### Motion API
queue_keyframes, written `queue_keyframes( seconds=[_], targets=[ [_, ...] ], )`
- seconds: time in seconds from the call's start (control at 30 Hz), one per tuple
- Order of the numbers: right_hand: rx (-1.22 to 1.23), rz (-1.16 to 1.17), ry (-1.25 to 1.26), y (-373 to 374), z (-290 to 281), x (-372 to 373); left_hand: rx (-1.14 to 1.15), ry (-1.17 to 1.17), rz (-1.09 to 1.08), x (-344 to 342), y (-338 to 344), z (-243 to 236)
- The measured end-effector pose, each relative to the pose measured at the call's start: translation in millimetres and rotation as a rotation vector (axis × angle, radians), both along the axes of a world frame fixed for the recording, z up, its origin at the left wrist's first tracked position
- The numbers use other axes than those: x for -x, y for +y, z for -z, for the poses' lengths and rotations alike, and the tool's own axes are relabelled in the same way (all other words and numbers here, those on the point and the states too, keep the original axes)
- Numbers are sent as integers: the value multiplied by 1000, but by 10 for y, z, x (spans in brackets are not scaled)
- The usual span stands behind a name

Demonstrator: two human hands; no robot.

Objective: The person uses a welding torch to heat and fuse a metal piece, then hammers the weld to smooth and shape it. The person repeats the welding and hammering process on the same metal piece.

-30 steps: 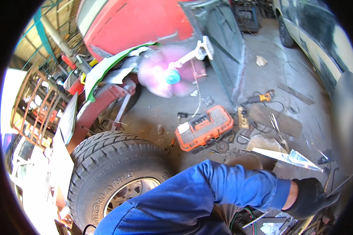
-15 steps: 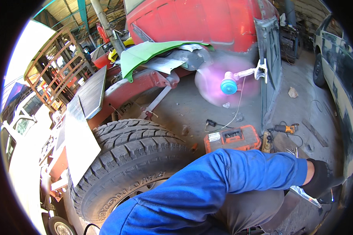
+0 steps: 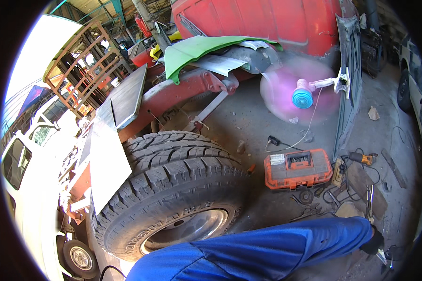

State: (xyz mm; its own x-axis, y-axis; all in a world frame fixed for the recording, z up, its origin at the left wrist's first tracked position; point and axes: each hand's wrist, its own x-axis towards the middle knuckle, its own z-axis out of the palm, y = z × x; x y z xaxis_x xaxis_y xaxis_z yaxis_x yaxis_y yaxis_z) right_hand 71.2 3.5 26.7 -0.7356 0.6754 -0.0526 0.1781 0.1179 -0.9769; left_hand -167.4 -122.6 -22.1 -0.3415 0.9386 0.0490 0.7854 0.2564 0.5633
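Observation:
My left arm in a blue sleeve crosses the bottom to a black-gloved left hand (image 3: 373, 240), mostly tucked behind the cuff, beside a small silvery piece (image 3: 381, 256); whether it grips this is unclear. A tiny blue glint shows just below, near a dark shape I cannot make out. My right hand is not identifiable. Above my arm a large off-road tyre (image 3: 166, 192) lies beside a red vehicle frame (image 3: 162, 96) with a white sheet (image 3: 109, 164) over it. An orange toolbox (image 3: 297, 171) stands on the floor.
A pink fan (image 3: 302, 98) spins, clamped to an upright grey panel (image 3: 347, 117). A green panel (image 3: 199, 51) lies before a red body shell (image 3: 262, 21). An angle grinder (image 3: 361, 158), cords and scraps litter the floor (image 3: 248, 131). Vehicles flank both sides.
My view has swung left, so the fan, toolbox and tyre sit further right in the picture. My left arm has dropped lower in view, uncovering more of the wheel.

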Motion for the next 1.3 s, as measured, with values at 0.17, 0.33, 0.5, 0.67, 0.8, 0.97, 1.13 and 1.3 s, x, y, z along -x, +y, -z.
queue_keyframes(
  seconds=[0.17,0.33,0.5,0.67,0.8,0.97,1.13,1.3],
  targets=[
    [-14,8,-5,27,36,42,61,-87,-99,4,-224,394],
    [-22,24,-8,52,32,13,123,-161,-194,17,-443,696],
    [-41,65,2,108,24,-123,181,-206,-272,21,-638,948],
    [31,27,41,338,77,-461,227,-227,-322,-15,-726,1185],
    [56,102,39,596,103,-1014,58,-75,-213,-35,-760,1226],
    [-137,415,-71,606,-5,-1698,-152,182,-23,-67,-995,882],
    [253,424,-64,232,-217,-1762,-104,-436,-213,45,-1006,73],
    [419,478,9,-55,-446,-1579,-192,-228,-17,25,-673,-750]
  ],
)
